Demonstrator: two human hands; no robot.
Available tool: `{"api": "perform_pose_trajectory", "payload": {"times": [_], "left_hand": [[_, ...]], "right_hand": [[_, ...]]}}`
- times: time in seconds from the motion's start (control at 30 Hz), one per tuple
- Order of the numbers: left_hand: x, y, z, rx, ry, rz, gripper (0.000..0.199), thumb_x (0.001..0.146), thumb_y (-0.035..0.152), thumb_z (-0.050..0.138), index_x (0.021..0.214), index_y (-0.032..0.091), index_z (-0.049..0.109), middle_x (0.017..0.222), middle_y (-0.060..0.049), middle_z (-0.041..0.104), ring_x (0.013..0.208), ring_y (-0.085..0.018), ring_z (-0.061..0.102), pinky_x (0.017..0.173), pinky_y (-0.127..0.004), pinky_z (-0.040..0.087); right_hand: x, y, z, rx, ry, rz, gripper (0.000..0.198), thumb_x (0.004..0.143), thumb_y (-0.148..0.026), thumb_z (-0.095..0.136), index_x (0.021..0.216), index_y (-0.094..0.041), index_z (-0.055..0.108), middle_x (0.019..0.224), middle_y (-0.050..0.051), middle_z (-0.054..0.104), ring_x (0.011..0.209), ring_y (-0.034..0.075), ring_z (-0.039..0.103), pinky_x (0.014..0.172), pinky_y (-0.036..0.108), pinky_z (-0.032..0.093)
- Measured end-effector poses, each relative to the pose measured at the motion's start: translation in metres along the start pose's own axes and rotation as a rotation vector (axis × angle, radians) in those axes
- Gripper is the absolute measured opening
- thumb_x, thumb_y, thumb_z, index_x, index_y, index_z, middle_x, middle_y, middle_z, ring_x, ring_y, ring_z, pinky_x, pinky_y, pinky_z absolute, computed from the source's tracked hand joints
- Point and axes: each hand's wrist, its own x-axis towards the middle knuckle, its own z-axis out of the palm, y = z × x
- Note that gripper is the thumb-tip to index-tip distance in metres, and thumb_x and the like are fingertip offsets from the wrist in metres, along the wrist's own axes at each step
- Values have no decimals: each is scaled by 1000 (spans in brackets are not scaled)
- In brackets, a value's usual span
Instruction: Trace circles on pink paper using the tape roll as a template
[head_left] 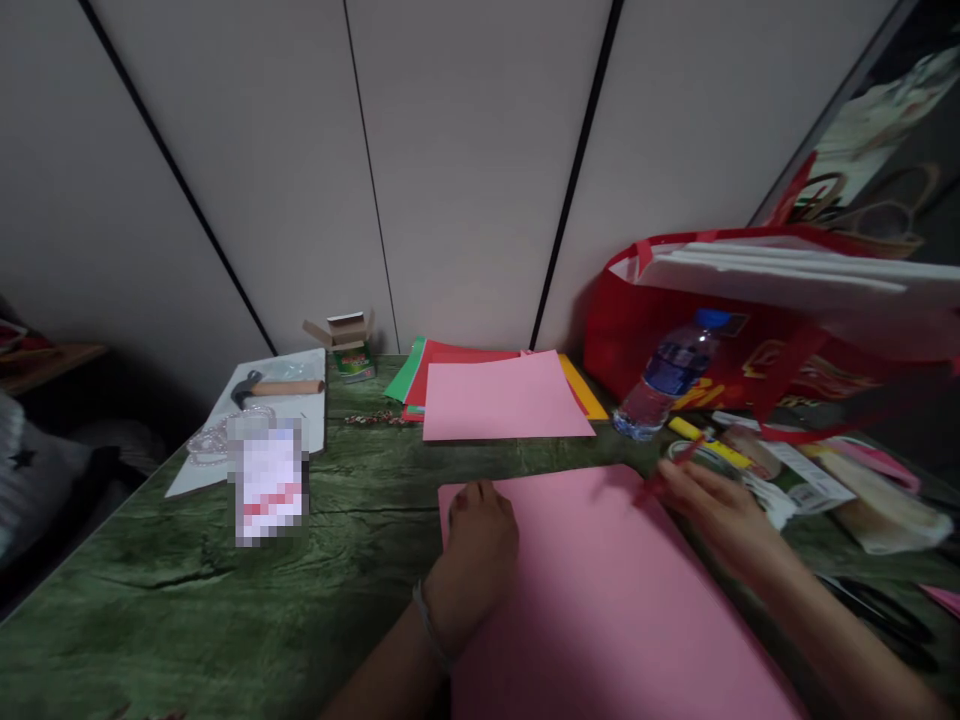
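A large pink sheet lies on the table right before me. My left hand rests at its upper left corner, fingers curled together over the edge and pressed on the sheet. Over the upper right corner, my right hand is closed around a slim red pen-like tool. Motion blurs the tool, so its exact kind is unclear. Its lower end points at the sheet near the right edge; whether it touches cannot be made out.
Behind lie a smaller pink sheet and coloured papers. A water bottle leans before a red bag. Black-handled scissors and a yellow tube are right. Left are a hammer, a small box and a blurred-out phone-like object.
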Motion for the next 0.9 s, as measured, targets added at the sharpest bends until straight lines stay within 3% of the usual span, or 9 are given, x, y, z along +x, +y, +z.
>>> {"api": "perform_pose_trajectory", "payload": {"times": [0.13,0.27,0.47,0.6,0.77,0.9], "left_hand": [[0,-4,-5,-27,-30,40,31,80,5,46,108,2,59,88,-17,57,84,-26,53,64,-32,42],[3,-10,-9,-85,-75,71,28,81,3,46,105,2,59,93,-19,57,90,-27,54,67,-33,44],[2,-28,-6,-156,-93,70,21,80,-1,46,94,8,59,94,-16,57,90,-25,55,70,-33,45],[-5,-55,-9,-198,-126,24,28,77,-5,44,95,9,59,96,-14,57,92,-23,54,76,-34,44],[-13,-89,-9,-294,-209,-43,17,73,1,50,75,13,62,95,-8,57,86,-18,54,74,-29,43],[-20,-94,-11,-375,-226,-71,14,75,5,50,71,14,60,103,-7,54,90,-17,52,74,-26,43]], "right_hand": [[-50,27,-56,71,6,283,25,63,-53,73,66,-28,72,87,15,68,88,28,67,86,38,49],[-72,30,-72,211,-22,440,25,59,-51,77,65,-28,72,84,17,69,94,34,67,90,42,48],[-65,15,-61,200,-129,413,28,61,-54,76,65,-26,72,81,18,69,92,33,68,92,42,48],[-64,10,-39,200,-221,355,34,65,-53,75,69,-20,71,78,12,70,88,30,69,89,43,51],[-59,4,-16,210,-316,335,38,66,-53,75,70,-16,70,77,9,70,78,22,67,81,34,54],[-36,-9,-3,206,-257,266,39,65,-53,76,64,-16,66,67,4,65,68,17,63,73,30,54]]}}
